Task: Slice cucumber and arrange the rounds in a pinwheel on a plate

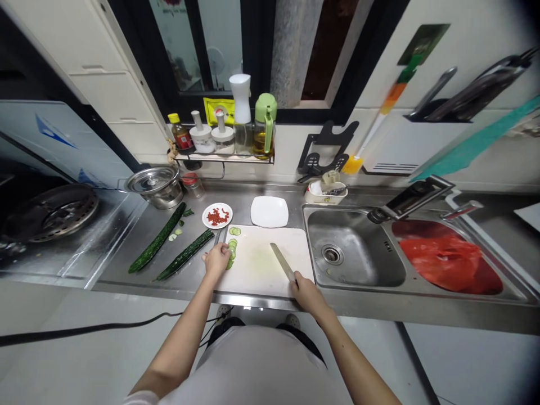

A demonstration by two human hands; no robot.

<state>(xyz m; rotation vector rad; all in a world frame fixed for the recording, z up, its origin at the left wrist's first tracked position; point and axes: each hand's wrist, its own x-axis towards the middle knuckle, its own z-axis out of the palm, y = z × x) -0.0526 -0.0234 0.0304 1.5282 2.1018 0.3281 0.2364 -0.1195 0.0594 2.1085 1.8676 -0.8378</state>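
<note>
At the left edge of the white cutting board, my left hand has its fingers pinched together over cucumber slices, partly covering them. My right hand is wrapped around the handle of a kitchen knife. Its blade points up and left across the board, apart from the slices. Two whole-looking cucumbers lie on the counter: one cucumber close to my left hand, another cucumber farther left. A small plate of chopped red pieces and a bare white plate stand behind the board.
To the right is a steel sink, then a second basin with a red plastic bag. A lidded pot and a jar stand at the back left. Above hangs a rack of seasonings. A stove is far left.
</note>
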